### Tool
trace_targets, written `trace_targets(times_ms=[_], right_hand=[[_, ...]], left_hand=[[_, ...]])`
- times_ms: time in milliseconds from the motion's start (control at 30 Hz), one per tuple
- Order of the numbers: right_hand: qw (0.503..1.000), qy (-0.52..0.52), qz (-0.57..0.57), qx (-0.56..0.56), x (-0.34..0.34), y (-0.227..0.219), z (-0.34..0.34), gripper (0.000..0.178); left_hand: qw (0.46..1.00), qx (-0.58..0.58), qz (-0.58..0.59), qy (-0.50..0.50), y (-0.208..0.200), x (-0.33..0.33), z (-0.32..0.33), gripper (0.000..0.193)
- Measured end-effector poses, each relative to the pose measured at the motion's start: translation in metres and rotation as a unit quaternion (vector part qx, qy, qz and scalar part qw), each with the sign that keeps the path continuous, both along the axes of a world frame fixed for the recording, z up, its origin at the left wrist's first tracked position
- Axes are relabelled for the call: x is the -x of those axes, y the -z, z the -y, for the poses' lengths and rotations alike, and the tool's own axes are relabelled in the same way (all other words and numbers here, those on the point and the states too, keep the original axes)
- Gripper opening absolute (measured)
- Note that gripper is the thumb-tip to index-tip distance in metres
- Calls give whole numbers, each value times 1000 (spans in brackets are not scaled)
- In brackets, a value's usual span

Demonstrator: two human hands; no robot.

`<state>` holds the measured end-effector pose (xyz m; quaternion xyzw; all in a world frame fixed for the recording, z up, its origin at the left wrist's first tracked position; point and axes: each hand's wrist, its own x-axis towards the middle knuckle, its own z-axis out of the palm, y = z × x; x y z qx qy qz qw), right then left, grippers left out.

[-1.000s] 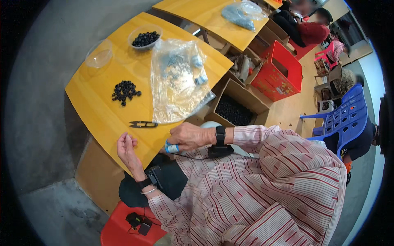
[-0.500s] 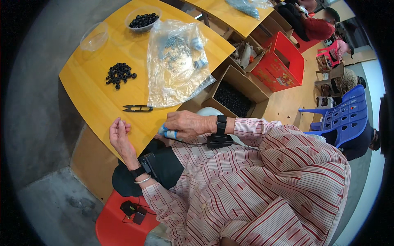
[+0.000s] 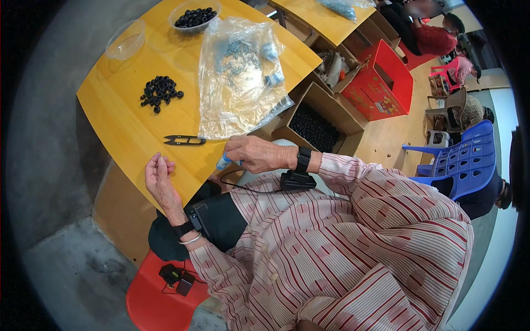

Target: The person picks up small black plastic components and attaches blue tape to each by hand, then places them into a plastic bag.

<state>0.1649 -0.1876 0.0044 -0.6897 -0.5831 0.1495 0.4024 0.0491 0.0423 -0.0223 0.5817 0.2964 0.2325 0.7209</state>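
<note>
My left hand (image 3: 160,179) rests at the near edge of the yellow table (image 3: 118,118), fingers loosely bent and slightly apart, with no object visible in it. To its right, my right hand (image 3: 253,153) is held over the table's edge with its fingers curled. Blue wrappings (image 3: 223,161) cover some of its fingertips, and whatever they grip, if anything, is hidden. Black thread snips (image 3: 185,140) lie on the table just beyond both hands. Farther off sits a loose pile of small black ring-like parts (image 3: 160,92). Beside it lies a clear plastic bag (image 3: 240,83) with small metallic pieces on it.
A clear bowl of black parts (image 3: 193,19) and an empty clear container (image 3: 125,41) stand at the back. Right of the table are a cardboard box of black parts (image 3: 314,127) and a red box (image 3: 381,83). A blue chair (image 3: 458,157) and other people are farther right.
My right hand has risen slightly and moved a little to the right, away from my lap. My left hand has hardly moved. The whole view has shifted slightly.
</note>
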Motion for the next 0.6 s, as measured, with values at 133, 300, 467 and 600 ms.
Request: trace_targets(times_ms=[133,300,467,600], right_hand=[[1000,-15,-10,2,-1,5,-1,27],[1000,-10,-21,13,-1,-2,-2,29],[999,-24,-18,17,1,-3,-4,41],[999,-22,-14,37,-1,-1,-6,27]], left_hand=[[1000,-8,-7,-4,-1,0,1,24],[1000,-17,-13,-18,-4,0,2,24],[1000,-29,-9,-6,-7,3,0,24],[1000,-19,-11,-7,-3,1,0,24]])
